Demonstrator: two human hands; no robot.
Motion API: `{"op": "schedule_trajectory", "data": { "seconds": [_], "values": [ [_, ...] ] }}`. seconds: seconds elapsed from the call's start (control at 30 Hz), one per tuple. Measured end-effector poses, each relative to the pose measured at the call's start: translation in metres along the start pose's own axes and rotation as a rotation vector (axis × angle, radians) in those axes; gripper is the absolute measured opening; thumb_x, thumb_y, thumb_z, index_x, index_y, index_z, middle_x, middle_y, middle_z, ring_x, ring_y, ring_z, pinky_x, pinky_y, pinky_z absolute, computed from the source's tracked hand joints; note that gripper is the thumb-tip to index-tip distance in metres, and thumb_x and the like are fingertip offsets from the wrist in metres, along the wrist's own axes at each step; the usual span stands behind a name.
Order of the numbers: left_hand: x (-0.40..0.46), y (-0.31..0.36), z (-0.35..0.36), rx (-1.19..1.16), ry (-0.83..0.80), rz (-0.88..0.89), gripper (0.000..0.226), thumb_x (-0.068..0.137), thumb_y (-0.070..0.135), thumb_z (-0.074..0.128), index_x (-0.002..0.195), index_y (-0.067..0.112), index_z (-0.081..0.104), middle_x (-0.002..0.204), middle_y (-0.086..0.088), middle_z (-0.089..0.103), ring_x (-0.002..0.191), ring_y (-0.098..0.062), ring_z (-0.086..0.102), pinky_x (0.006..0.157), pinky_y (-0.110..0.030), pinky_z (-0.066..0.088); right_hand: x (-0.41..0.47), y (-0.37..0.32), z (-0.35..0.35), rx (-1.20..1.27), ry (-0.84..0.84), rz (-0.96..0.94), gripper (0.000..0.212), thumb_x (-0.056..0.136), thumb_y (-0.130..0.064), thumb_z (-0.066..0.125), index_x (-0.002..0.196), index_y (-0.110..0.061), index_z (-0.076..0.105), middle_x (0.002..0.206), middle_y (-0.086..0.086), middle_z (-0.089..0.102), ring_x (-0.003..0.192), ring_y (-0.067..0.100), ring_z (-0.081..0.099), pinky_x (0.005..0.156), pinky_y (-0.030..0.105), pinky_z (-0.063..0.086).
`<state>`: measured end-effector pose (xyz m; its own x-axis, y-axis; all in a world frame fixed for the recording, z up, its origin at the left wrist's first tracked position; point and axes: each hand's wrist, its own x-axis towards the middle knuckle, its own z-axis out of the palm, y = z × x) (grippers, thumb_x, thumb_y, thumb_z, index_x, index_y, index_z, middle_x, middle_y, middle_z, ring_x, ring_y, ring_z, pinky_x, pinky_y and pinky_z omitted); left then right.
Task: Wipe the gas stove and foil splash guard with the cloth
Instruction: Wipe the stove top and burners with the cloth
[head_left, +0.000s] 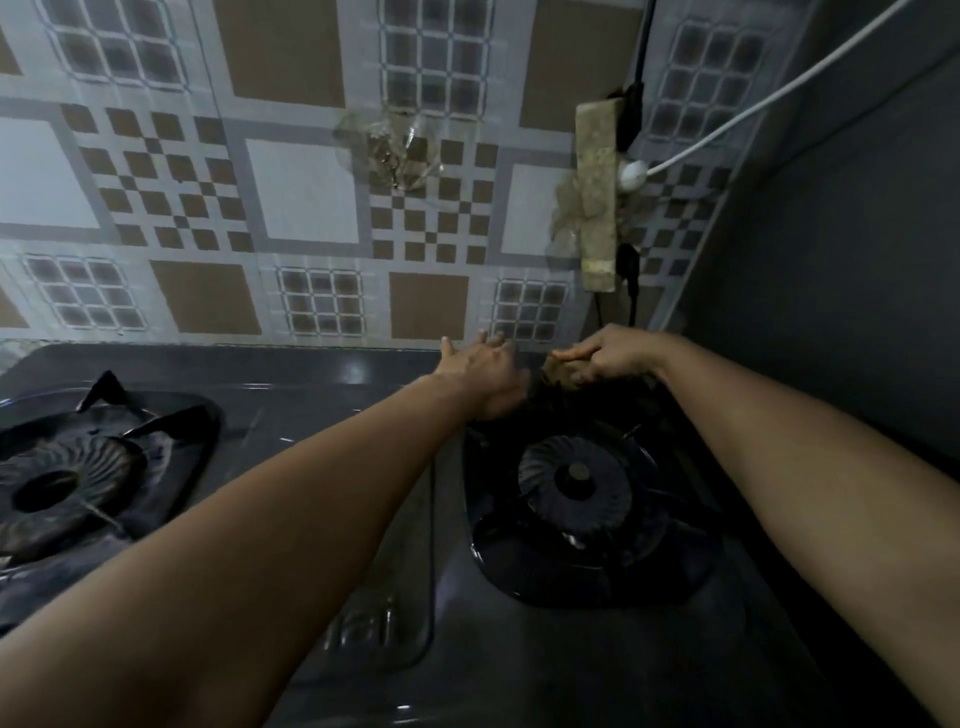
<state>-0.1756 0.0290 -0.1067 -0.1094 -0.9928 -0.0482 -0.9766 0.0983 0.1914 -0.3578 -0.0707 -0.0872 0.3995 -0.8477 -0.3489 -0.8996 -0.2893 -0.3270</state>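
A dark two-burner gas stove (332, 415) fills the lower view, with a left burner (57, 483) and a right burner (576, 480). Behind it stands the foil splash guard (291, 208), printed with brown and white squares. My right hand (613, 356) is clenched on a dark brownish cloth (563, 375) at the stove's back edge, behind the right burner. My left hand (485, 371) lies just left of it with fingers spread, its fingertips near the foot of the splash guard, holding nothing.
A grimy power strip (600, 200) hangs on the guard at the right, with a white plug (631, 174), a white cable and black cords. A crinkled clear plastic hook patch (395, 150) sticks to the guard's middle. A dark wall (841, 234) closes the right side.
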Motion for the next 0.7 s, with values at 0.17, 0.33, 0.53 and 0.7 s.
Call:
{"op": "schedule_trajectory", "data": {
  "seconds": [0.17, 0.33, 0.53, 0.7],
  "values": [
    [0.0, 0.019, 0.015, -0.013, -0.065, 0.122, 0.053, 0.103, 0.044, 0.022, 0.154, 0.033, 0.013, 0.163, -0.006, 0.009, 0.149, -0.027, 0.005, 0.115, -0.063, 0.003, -0.012, 0.019, 0.003, 0.086, 0.077, 0.075, 0.05, 0.089, -0.011, 0.063, 0.136, -0.023, 0.055, 0.147, 0.002, 0.045, 0.13, 0.02, 0.046, 0.091, 0.019, 0.035],
    [0.002, 0.019, 0.023, -0.053, -0.053, 0.103, 0.053, 0.101, 0.051, 0.02, 0.153, 0.04, 0.009, 0.163, -0.004, 0.004, 0.15, -0.025, 0.003, 0.114, -0.065, 0.001, -0.031, 0.045, 0.016, 0.316, 0.238, 0.201, 0.037, 0.085, -0.014, 0.067, 0.122, -0.017, 0.068, 0.124, 0.002, 0.063, 0.103, 0.018, 0.058, 0.077, 0.024, 0.047],
    [0.004, 0.018, 0.027, -0.047, -0.038, 0.126, 0.051, 0.101, 0.052, 0.018, 0.151, 0.045, 0.011, 0.163, -0.001, 0.005, 0.15, -0.024, 0.007, 0.116, -0.062, 0.003, -0.052, 0.072, 0.039, 0.737, 0.33, 0.342, 0.042, 0.081, -0.044, 0.07, 0.112, -0.015, 0.071, 0.1, 0.007, 0.072, 0.091, 0.024, 0.069, 0.081, 0.039, 0.057],
    [0.001, 0.02, 0.028, -0.066, -0.018, 0.101, 0.056, 0.097, 0.062, 0.021, 0.147, 0.041, 0.029, 0.162, -0.001, 0.015, 0.149, -0.023, 0.014, 0.116, -0.06, 0.006, -0.066, 0.07, 0.057, 0.839, 0.511, 0.328, 0.036, 0.078, -0.03, 0.079, 0.105, -0.008, 0.073, 0.094, 0.006, 0.073, 0.088, 0.021, 0.07, 0.087, 0.037, 0.057]
  ]
}}
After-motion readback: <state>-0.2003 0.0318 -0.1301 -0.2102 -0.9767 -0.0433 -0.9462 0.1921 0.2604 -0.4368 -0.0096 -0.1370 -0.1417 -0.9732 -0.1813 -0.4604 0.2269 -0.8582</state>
